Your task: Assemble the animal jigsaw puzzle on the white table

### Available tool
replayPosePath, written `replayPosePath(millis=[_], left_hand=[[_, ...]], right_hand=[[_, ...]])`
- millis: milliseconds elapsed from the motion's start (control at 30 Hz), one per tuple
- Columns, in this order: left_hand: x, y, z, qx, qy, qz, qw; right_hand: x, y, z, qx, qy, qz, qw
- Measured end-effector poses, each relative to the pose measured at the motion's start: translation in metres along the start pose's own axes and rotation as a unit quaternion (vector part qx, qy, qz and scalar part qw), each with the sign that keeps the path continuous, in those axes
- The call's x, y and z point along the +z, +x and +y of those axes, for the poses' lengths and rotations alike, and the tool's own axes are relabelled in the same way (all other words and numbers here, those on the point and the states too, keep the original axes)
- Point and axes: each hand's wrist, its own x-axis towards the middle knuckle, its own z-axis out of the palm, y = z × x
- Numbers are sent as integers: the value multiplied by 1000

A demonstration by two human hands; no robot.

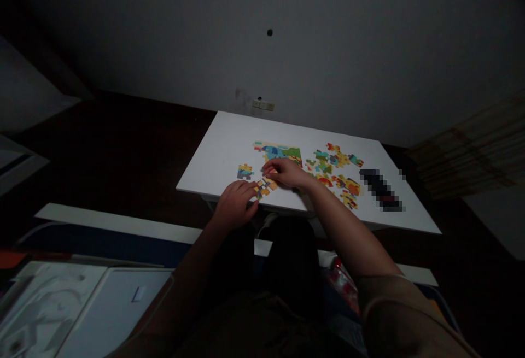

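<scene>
On a small white table (221, 150) lies a colourful jigsaw. My left hand (235, 202) rests near the table's front edge, its fingers curled and touching a small joined group of orange and yellow pieces (266, 187). My right hand (285, 172) sits just behind that group, fingers pinched on a piece at its edge. A joined section with blue and green (279, 151) lies behind my right hand. One separate small cluster (245, 171) lies to the left. Several loose pieces (336, 169) are scattered to the right.
A dark blurred-out object (381, 189) lies on the table's right side. A wall with a socket (263, 105) rises behind the table. The floor around is dark. White boxes (82, 303) lie at lower left. A striped mat (471, 150) lies at right.
</scene>
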Motion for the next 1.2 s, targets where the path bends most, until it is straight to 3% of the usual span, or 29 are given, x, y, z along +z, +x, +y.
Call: replayPosePath(millis=[133, 433, 600, 700, 800, 900, 1000, 1200], left_hand=[[2, 0, 1, -8, -4, 3, 1000], [6, 1, -1, -21, 2, 8, 1000], [5, 1, 1, -29, 5, 12, 999], [5, 2, 2, -35, 5, 17, 999], [7, 3, 3, -39, 5, 22, 999], [8, 3, 1, -40, 1, 29, 999], [9, 4, -1, -42, -1, 30, 999], [8, 9, 5, -35, 25, 11, 999]], right_hand=[[1, -4, 4, 2, 23, 6, 1000], [8, -9, -4, -53, -166, 63, 983], [12, -14, -6, -71, -228, 57, 969], [14, -16, -5, -117, -264, 77, 954], [16, -21, -7, -117, -282, 94, 947], [19, -34, -11, -101, -293, 100, 945], [29, -56, -13, -89, -294, 148, 940], [70, -97, -17, -113, -313, 182, 925]])
